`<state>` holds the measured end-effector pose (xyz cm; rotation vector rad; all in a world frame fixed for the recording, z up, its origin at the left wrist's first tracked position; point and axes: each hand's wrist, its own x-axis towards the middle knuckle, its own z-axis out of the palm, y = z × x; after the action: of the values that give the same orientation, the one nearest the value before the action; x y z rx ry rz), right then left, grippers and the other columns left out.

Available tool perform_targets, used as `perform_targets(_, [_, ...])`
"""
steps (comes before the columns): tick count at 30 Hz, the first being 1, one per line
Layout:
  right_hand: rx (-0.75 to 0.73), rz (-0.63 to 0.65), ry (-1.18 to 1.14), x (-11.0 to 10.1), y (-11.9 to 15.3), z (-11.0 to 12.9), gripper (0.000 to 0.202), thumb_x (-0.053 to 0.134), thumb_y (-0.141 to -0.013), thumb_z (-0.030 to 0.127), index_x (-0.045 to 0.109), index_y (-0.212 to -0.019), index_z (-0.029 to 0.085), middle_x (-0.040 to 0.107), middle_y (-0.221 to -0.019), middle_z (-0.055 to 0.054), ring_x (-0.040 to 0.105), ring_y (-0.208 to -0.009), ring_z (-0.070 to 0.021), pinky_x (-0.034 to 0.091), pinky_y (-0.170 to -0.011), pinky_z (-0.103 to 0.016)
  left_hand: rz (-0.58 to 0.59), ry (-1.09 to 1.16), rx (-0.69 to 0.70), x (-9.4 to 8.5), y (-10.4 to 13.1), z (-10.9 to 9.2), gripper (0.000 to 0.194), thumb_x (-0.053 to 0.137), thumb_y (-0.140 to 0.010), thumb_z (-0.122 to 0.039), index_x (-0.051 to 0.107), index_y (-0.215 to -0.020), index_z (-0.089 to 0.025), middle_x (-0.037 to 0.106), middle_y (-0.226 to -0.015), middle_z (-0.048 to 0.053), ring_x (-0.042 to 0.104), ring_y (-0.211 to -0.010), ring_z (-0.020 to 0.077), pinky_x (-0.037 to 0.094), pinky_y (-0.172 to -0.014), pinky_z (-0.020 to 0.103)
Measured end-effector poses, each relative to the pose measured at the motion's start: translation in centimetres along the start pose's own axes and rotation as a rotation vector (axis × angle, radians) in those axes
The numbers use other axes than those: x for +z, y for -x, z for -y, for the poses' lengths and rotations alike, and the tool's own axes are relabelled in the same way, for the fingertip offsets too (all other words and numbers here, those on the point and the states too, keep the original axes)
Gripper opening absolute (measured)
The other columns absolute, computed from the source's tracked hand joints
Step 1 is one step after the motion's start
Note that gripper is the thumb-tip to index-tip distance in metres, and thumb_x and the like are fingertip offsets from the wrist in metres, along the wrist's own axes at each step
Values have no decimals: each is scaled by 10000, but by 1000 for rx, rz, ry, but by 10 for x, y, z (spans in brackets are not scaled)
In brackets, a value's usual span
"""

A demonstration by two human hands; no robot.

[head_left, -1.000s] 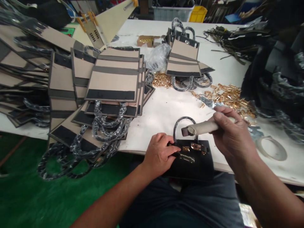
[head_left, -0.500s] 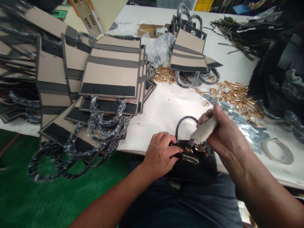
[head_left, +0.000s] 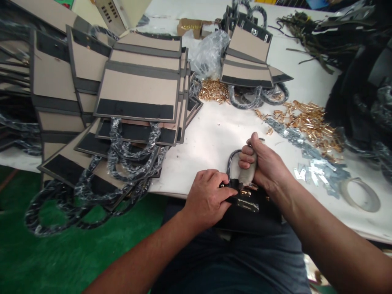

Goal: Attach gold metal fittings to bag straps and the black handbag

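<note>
A black bag panel [head_left: 249, 218] with gold metal fittings and a plastic-wrapped handle loop lies at the table's near edge, over my lap. My left hand [head_left: 208, 196] is closed on its left side, thumb and forefinger pinching near the base of the loop. My right hand [head_left: 263, 163] is wrapped round a tool with a thick, pale, wrapped-looking handle [head_left: 247, 173]. The handle is nearly upright, and its dark lower end is down at the gold fittings [head_left: 246, 192], close to my left fingertips. The tool's working tip is hidden, so its kind does not show.
Stacked beige-and-black bag panels [head_left: 137, 90] with wrapped handles fill the left side. More panels [head_left: 248, 45] lie farther back. Gold clips [head_left: 306, 118], flat silver plates [head_left: 318, 171] and a tape roll [head_left: 359, 196] are at right. Black material [head_left: 358, 94] stands beyond.
My right hand has moved left with the tool, tipping it more upright, from the right-hand fittings to near my left fingertips. My left hand keeps its hold. The view has shifted slightly.
</note>
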<state>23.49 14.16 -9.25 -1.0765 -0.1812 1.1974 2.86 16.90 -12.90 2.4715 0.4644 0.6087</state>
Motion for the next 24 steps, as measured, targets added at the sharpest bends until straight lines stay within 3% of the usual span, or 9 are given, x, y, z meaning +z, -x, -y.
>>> perform_targets(5, [0, -73, 79, 4, -10, -2, 632, 1013, -707, 568, 493, -864, 244, 422, -666, 91, 402, -512, -89, 448, -406, -160, 0, 6, -10, 0, -1, 0, 184, 767, -889, -221, 798, -1050, -305, 692, -1144, 48, 602, -1114, 273, 469, -938, 474])
perform_targets(16, [29, -23, 76, 9, -6, -5, 685, 1044, -654, 557, 462, -816, 235, 376, -627, 111, 338, -481, -65, 395, -375, -143, 3, 7, -18, -1, -2, -1, 195, 746, -890, -199, 798, -1040, -313, 689, -1128, 49, 597, -1094, 272, 454, -917, 467])
perform_targets(24, [29, -13, 66, 7, -9, -6, 683, 1023, -692, 565, 433, -787, 235, 359, -611, 115, 313, -473, -63, 368, -363, -148, 3, 1, -5, -1, -4, -2, 213, 713, -888, -160, 799, -1035, -288, 672, -1124, 52, 585, -1096, 266, 439, -940, 460])
